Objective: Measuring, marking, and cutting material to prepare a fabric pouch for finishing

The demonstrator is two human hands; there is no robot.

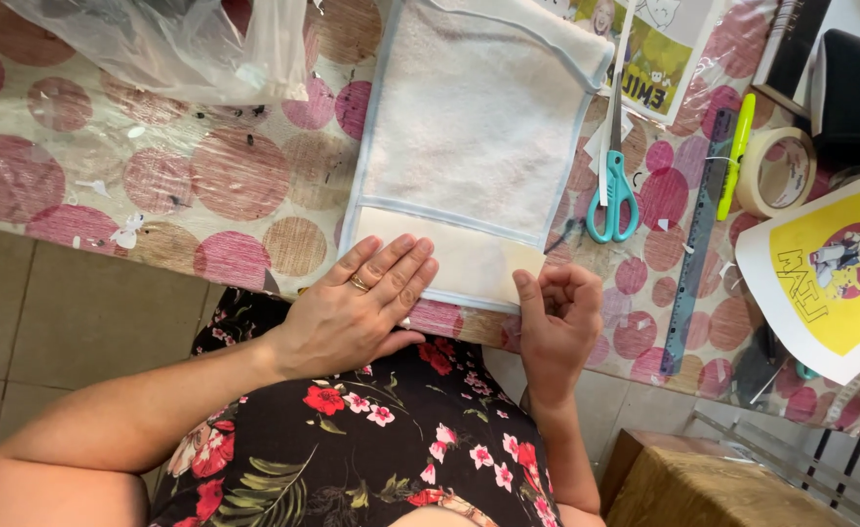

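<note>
A table covered in a cloth of pink and tan circles (pixel 157 176) fills the upper view, with tiled floor at nine o'clock and a flowered dress at six. A white towel with pale blue edging (pixel 469 127) lies in the middle, running from twelve o'clock down to the table's near edge, and a cream strip (pixel 459 263) lies across its lower end.

The left hand (pixel 357 312) rests flat on the strip's left part, fingers together and straight, holding nothing. The right hand (pixel 557 317) sits at the strip's right end, fingers curled narrow, thumb on the corner; whether it pinches the edge I cannot tell.

To do this well, it seems best to keep the flat palm firm so the strip stays square to the blue border while the other hand works the corner.

At two o'clock lie teal scissors (pixel 613 190), close to the towel's right edge and the nearest thing in the way. Further out are a ruler (pixel 695 244), a yellow pen (pixel 737 156), a roll of tape (pixel 776 171) and a printed yellow sheet (pixel 830 273). A clear plastic bag (pixel 176 44) sits at eleven o'clock.
</note>
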